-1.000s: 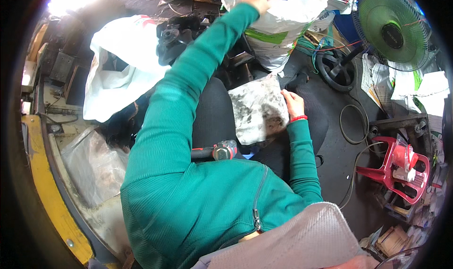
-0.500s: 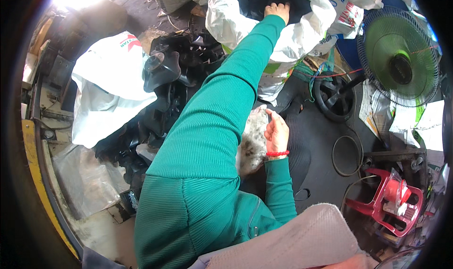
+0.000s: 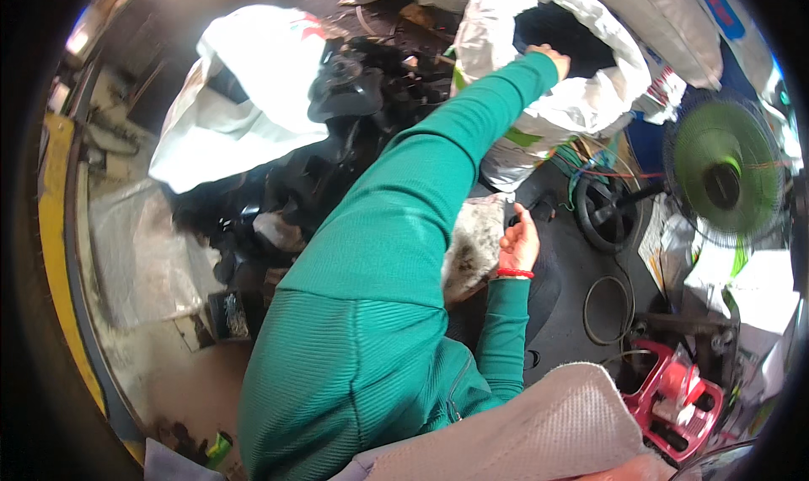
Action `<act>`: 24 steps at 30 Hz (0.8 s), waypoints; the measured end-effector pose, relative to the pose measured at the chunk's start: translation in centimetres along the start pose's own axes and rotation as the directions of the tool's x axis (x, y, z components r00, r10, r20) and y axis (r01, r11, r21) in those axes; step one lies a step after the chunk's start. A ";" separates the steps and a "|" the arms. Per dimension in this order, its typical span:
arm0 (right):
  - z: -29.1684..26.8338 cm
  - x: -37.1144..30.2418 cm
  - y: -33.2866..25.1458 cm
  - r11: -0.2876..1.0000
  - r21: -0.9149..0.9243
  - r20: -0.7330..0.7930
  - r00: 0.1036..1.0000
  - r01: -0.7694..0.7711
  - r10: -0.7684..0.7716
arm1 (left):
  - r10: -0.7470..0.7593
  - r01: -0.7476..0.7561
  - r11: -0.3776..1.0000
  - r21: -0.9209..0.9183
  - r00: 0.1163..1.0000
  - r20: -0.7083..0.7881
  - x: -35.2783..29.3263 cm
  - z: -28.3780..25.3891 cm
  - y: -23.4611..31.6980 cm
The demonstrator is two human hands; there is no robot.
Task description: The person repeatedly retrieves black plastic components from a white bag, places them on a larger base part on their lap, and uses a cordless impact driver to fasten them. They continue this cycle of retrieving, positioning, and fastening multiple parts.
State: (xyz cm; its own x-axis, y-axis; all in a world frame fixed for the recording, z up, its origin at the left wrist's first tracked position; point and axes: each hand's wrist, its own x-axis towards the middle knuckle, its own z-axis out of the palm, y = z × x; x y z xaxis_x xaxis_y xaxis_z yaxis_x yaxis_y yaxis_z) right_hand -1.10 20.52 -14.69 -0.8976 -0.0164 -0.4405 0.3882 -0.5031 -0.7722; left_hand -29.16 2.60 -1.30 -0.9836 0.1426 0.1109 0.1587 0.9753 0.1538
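My left arm, in a ribbed green sleeve, reaches across to a large white sack (image 3: 484, 26) with a rolled-down mouth. My left hand (image 3: 553, 61) is at the near side of that mouth, over the dark inside, its fingertips hidden. Lower down, my right hand (image 3: 519, 243), a red bead bracelet (image 3: 515, 273) on its wrist, is closed with its fingers curled. A small dark piece shows by its fingertips, too unclear to name. Just left of this hand lies a stained whitish cloth (image 3: 474, 243), partly behind my left sleeve.
Black moulded parts (image 3: 347, 93) lie heaped on the left, partly under a white bag (image 3: 244, 114). A clear plastic bag (image 3: 143, 257) lies farther left. On the right stand a green fan (image 3: 725, 156) with a round black base (image 3: 608, 215) and a red plastic stool (image 3: 687, 422).
The view has shifted, so most things sit farther right or lower. My left hand has drawn back toward the sack's near rim. My right hand stays beside the cloth.
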 end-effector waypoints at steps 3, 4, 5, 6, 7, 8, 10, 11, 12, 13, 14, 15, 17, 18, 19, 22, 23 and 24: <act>1.0 -0.2 -0.1 0.999 -0.002 0.108 0.993 0.051 -0.051 | -0.302 0.206 0.915 -0.347 0.920 -0.250 -2.1 -3.0 -1.4; 2.2 -0.5 -0.1 0.999 0.001 0.142 0.989 0.048 -0.048 | -0.367 0.082 0.834 -0.546 0.821 -0.437 -2.9 -4.2 -3.0; 2.1 -0.7 -0.9 0.997 0.061 0.143 0.989 0.037 -0.045 | -0.461 0.100 0.823 -0.560 0.694 -0.554 -4.3 -5.7 -1.0; 1.9 -1.3 -1.9 0.992 0.122 0.141 0.989 0.026 -0.044 | -0.296 -0.174 0.812 -0.558 0.700 -0.650 -7.0 -6.8 0.4; 2.4 -2.3 -2.3 0.990 0.133 0.250 0.965 0.051 -0.083 | -0.061 -0.532 0.723 -0.441 0.586 -0.808 -9.9 -6.4 0.1; 2.6 -2.9 -2.4 0.986 0.149 0.356 0.927 0.071 -0.120 | 0.048 -0.554 0.658 -0.510 0.707 -0.706 -14.1 -4.9 0.8; 2.9 -3.1 -1.4 0.979 0.178 0.571 0.801 0.096 -0.182 | 0.250 -0.362 0.541 -0.759 0.931 -0.266 -25.6 -6.3 2.2; 3.0 -3.5 -0.2 0.990 0.125 0.454 0.884 0.063 -0.114 | 0.201 -0.360 0.571 -0.738 0.933 -0.300 -29.2 -4.4 2.0; 6.7 -6.8 -0.3 0.999 0.051 0.305 0.952 0.018 -0.033 | 0.158 -0.296 0.531 -0.794 0.955 -0.251 -32.6 -4.5 0.6; 6.1 -6.7 0.4 1.000 0.017 0.397 0.917 0.024 -0.029 | 0.144 -0.312 0.636 -0.706 0.946 -0.289 -35.0 -5.2 -1.0; 5.5 -6.3 1.4 1.000 -0.017 0.491 0.871 0.017 -0.006 | 0.170 -0.319 0.752 -0.577 0.939 -0.298 -37.2 -6.7 -3.6; 6.0 -7.3 2.2 0.999 -0.001 0.503 0.863 -0.044 0.039 | 0.080 -0.131 0.784 -0.606 0.991 -0.111 -39.6 -10.4 -6.3; 3.3 -6.7 2.8 0.990 -0.007 0.395 0.910 -0.138 0.129 | -0.332 0.199 0.712 -0.673 0.940 -0.073 -44.0 -11.6 -14.9; 2.3 -6.9 2.7 0.989 -0.010 0.389 0.910 -0.150 0.142 | -0.410 0.301 0.821 -0.485 0.903 -0.132 -46.1 -10.7 -21.2; 1.1 -6.6 2.1 0.988 -0.030 0.322 0.935 -0.149 0.151 | -0.577 0.539 0.779 -0.320 0.816 -0.030 -47.3 -9.4 -27.6; -2.4 -7.5 0.4 0.996 -0.038 0.229 0.969 -0.083 0.090 | -0.779 0.719 0.626 -0.301 0.568 -0.264 -49.0 -5.7 -39.6; -1.4 -7.8 0.1 0.995 -0.021 0.117 0.988 -0.101 0.103 | -0.660 0.704 0.701 -0.112 0.581 -0.476 -50.3 -4.8 -43.8; -1.1 -8.5 -0.8 0.996 -0.010 -0.032 0.996 -0.089 0.089 | -0.674 0.735 0.674 -0.081 0.566 -0.475 -49.3 -3.9 -45.3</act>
State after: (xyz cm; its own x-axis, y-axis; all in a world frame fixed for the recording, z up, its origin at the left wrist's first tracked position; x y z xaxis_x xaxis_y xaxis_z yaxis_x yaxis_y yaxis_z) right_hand 6.48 22.02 -10.86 -0.8523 -0.0335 -0.5220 0.4690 -0.4908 -0.7342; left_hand 12.45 -49.26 -9.93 -0.6224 -0.6569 0.4255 -0.6086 0.7481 0.2647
